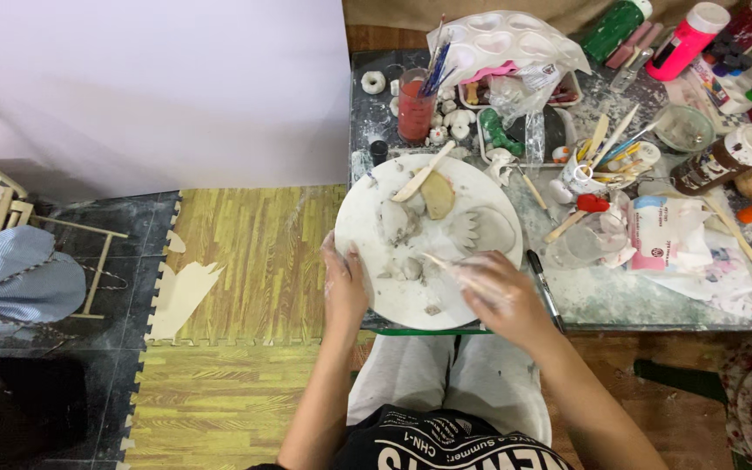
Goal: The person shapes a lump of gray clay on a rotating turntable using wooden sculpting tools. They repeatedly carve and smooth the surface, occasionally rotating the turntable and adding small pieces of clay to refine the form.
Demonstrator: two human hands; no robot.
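Two clay-dusted hands work: left hand (pixel 344 283) grips the round white board (pixel 367 218), right hand (pixel 493 292) pinches a thin stick (pixel 442 263).

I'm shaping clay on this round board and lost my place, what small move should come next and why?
Probably bring the thin stick in the right hand down to the small clay lumps. Its tip already points at them, and the left hand grips the round board at its edge, steadying it.

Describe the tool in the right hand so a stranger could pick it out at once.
Start at the round white board at the table's near edge. The right hand rests on its lower right, holding a thin pale stick that points up-left over the clay. Unlike the broad flat wooden tool lying near the board's top, it is slender and in hand.
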